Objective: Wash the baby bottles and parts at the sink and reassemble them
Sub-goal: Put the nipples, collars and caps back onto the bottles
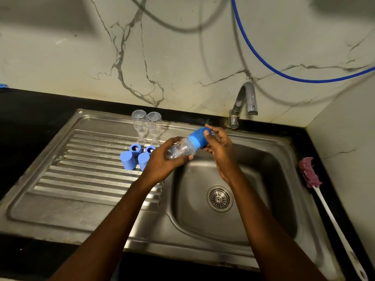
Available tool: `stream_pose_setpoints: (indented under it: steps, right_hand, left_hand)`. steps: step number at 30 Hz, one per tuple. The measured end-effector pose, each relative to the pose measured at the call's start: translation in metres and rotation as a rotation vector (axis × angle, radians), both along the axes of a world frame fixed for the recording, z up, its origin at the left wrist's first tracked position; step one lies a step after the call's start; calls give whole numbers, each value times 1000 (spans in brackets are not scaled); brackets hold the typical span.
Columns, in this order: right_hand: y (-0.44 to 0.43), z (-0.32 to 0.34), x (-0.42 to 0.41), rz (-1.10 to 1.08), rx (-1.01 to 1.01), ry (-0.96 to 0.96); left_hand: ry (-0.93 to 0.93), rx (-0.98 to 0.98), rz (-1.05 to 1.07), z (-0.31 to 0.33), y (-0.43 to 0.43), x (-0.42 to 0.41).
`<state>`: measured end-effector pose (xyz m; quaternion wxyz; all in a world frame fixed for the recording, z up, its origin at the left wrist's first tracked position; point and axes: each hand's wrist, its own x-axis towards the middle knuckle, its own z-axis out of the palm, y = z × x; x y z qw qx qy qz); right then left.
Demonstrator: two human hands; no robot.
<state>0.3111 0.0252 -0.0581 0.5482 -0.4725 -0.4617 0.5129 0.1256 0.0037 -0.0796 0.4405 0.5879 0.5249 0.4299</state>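
A clear plastic baby bottle with blue domed cap [183, 149] is held in the air above the stainless steel sink basin [263, 179].
The left hand [162, 161] has its fingers curled round the clear body, and the right hand [220, 151] closes its fingers round the blue cap end; the bottle lies tilted, cap end higher. On the ribbed steel drainboard [81, 169] just beside stand two clear plastic bottles [139, 126] upside down, and near them two blue plastic caps [127, 160] and two blue plastic rings [135, 148]. A bottle brush with purple head and white handle [310, 173] lies on the black bench [24, 118] at the right.
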Motion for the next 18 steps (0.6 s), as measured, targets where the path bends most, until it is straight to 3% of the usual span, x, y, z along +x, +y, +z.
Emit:
stream_pose_setpoints:
  steps: [8,14,18]
  right_hand:
    - [-13,-4,5,-11,-15,-34]
    - [-13,-2,14,34,39,-240]
    - [-9,-7,5,48,-12,-192]
  left_hand:
    - [-138,-92,-74,6,-7,13]
    - [-123,-123,-161,4,-4,9]
    - [-45,-110,-77,-1,2,9]
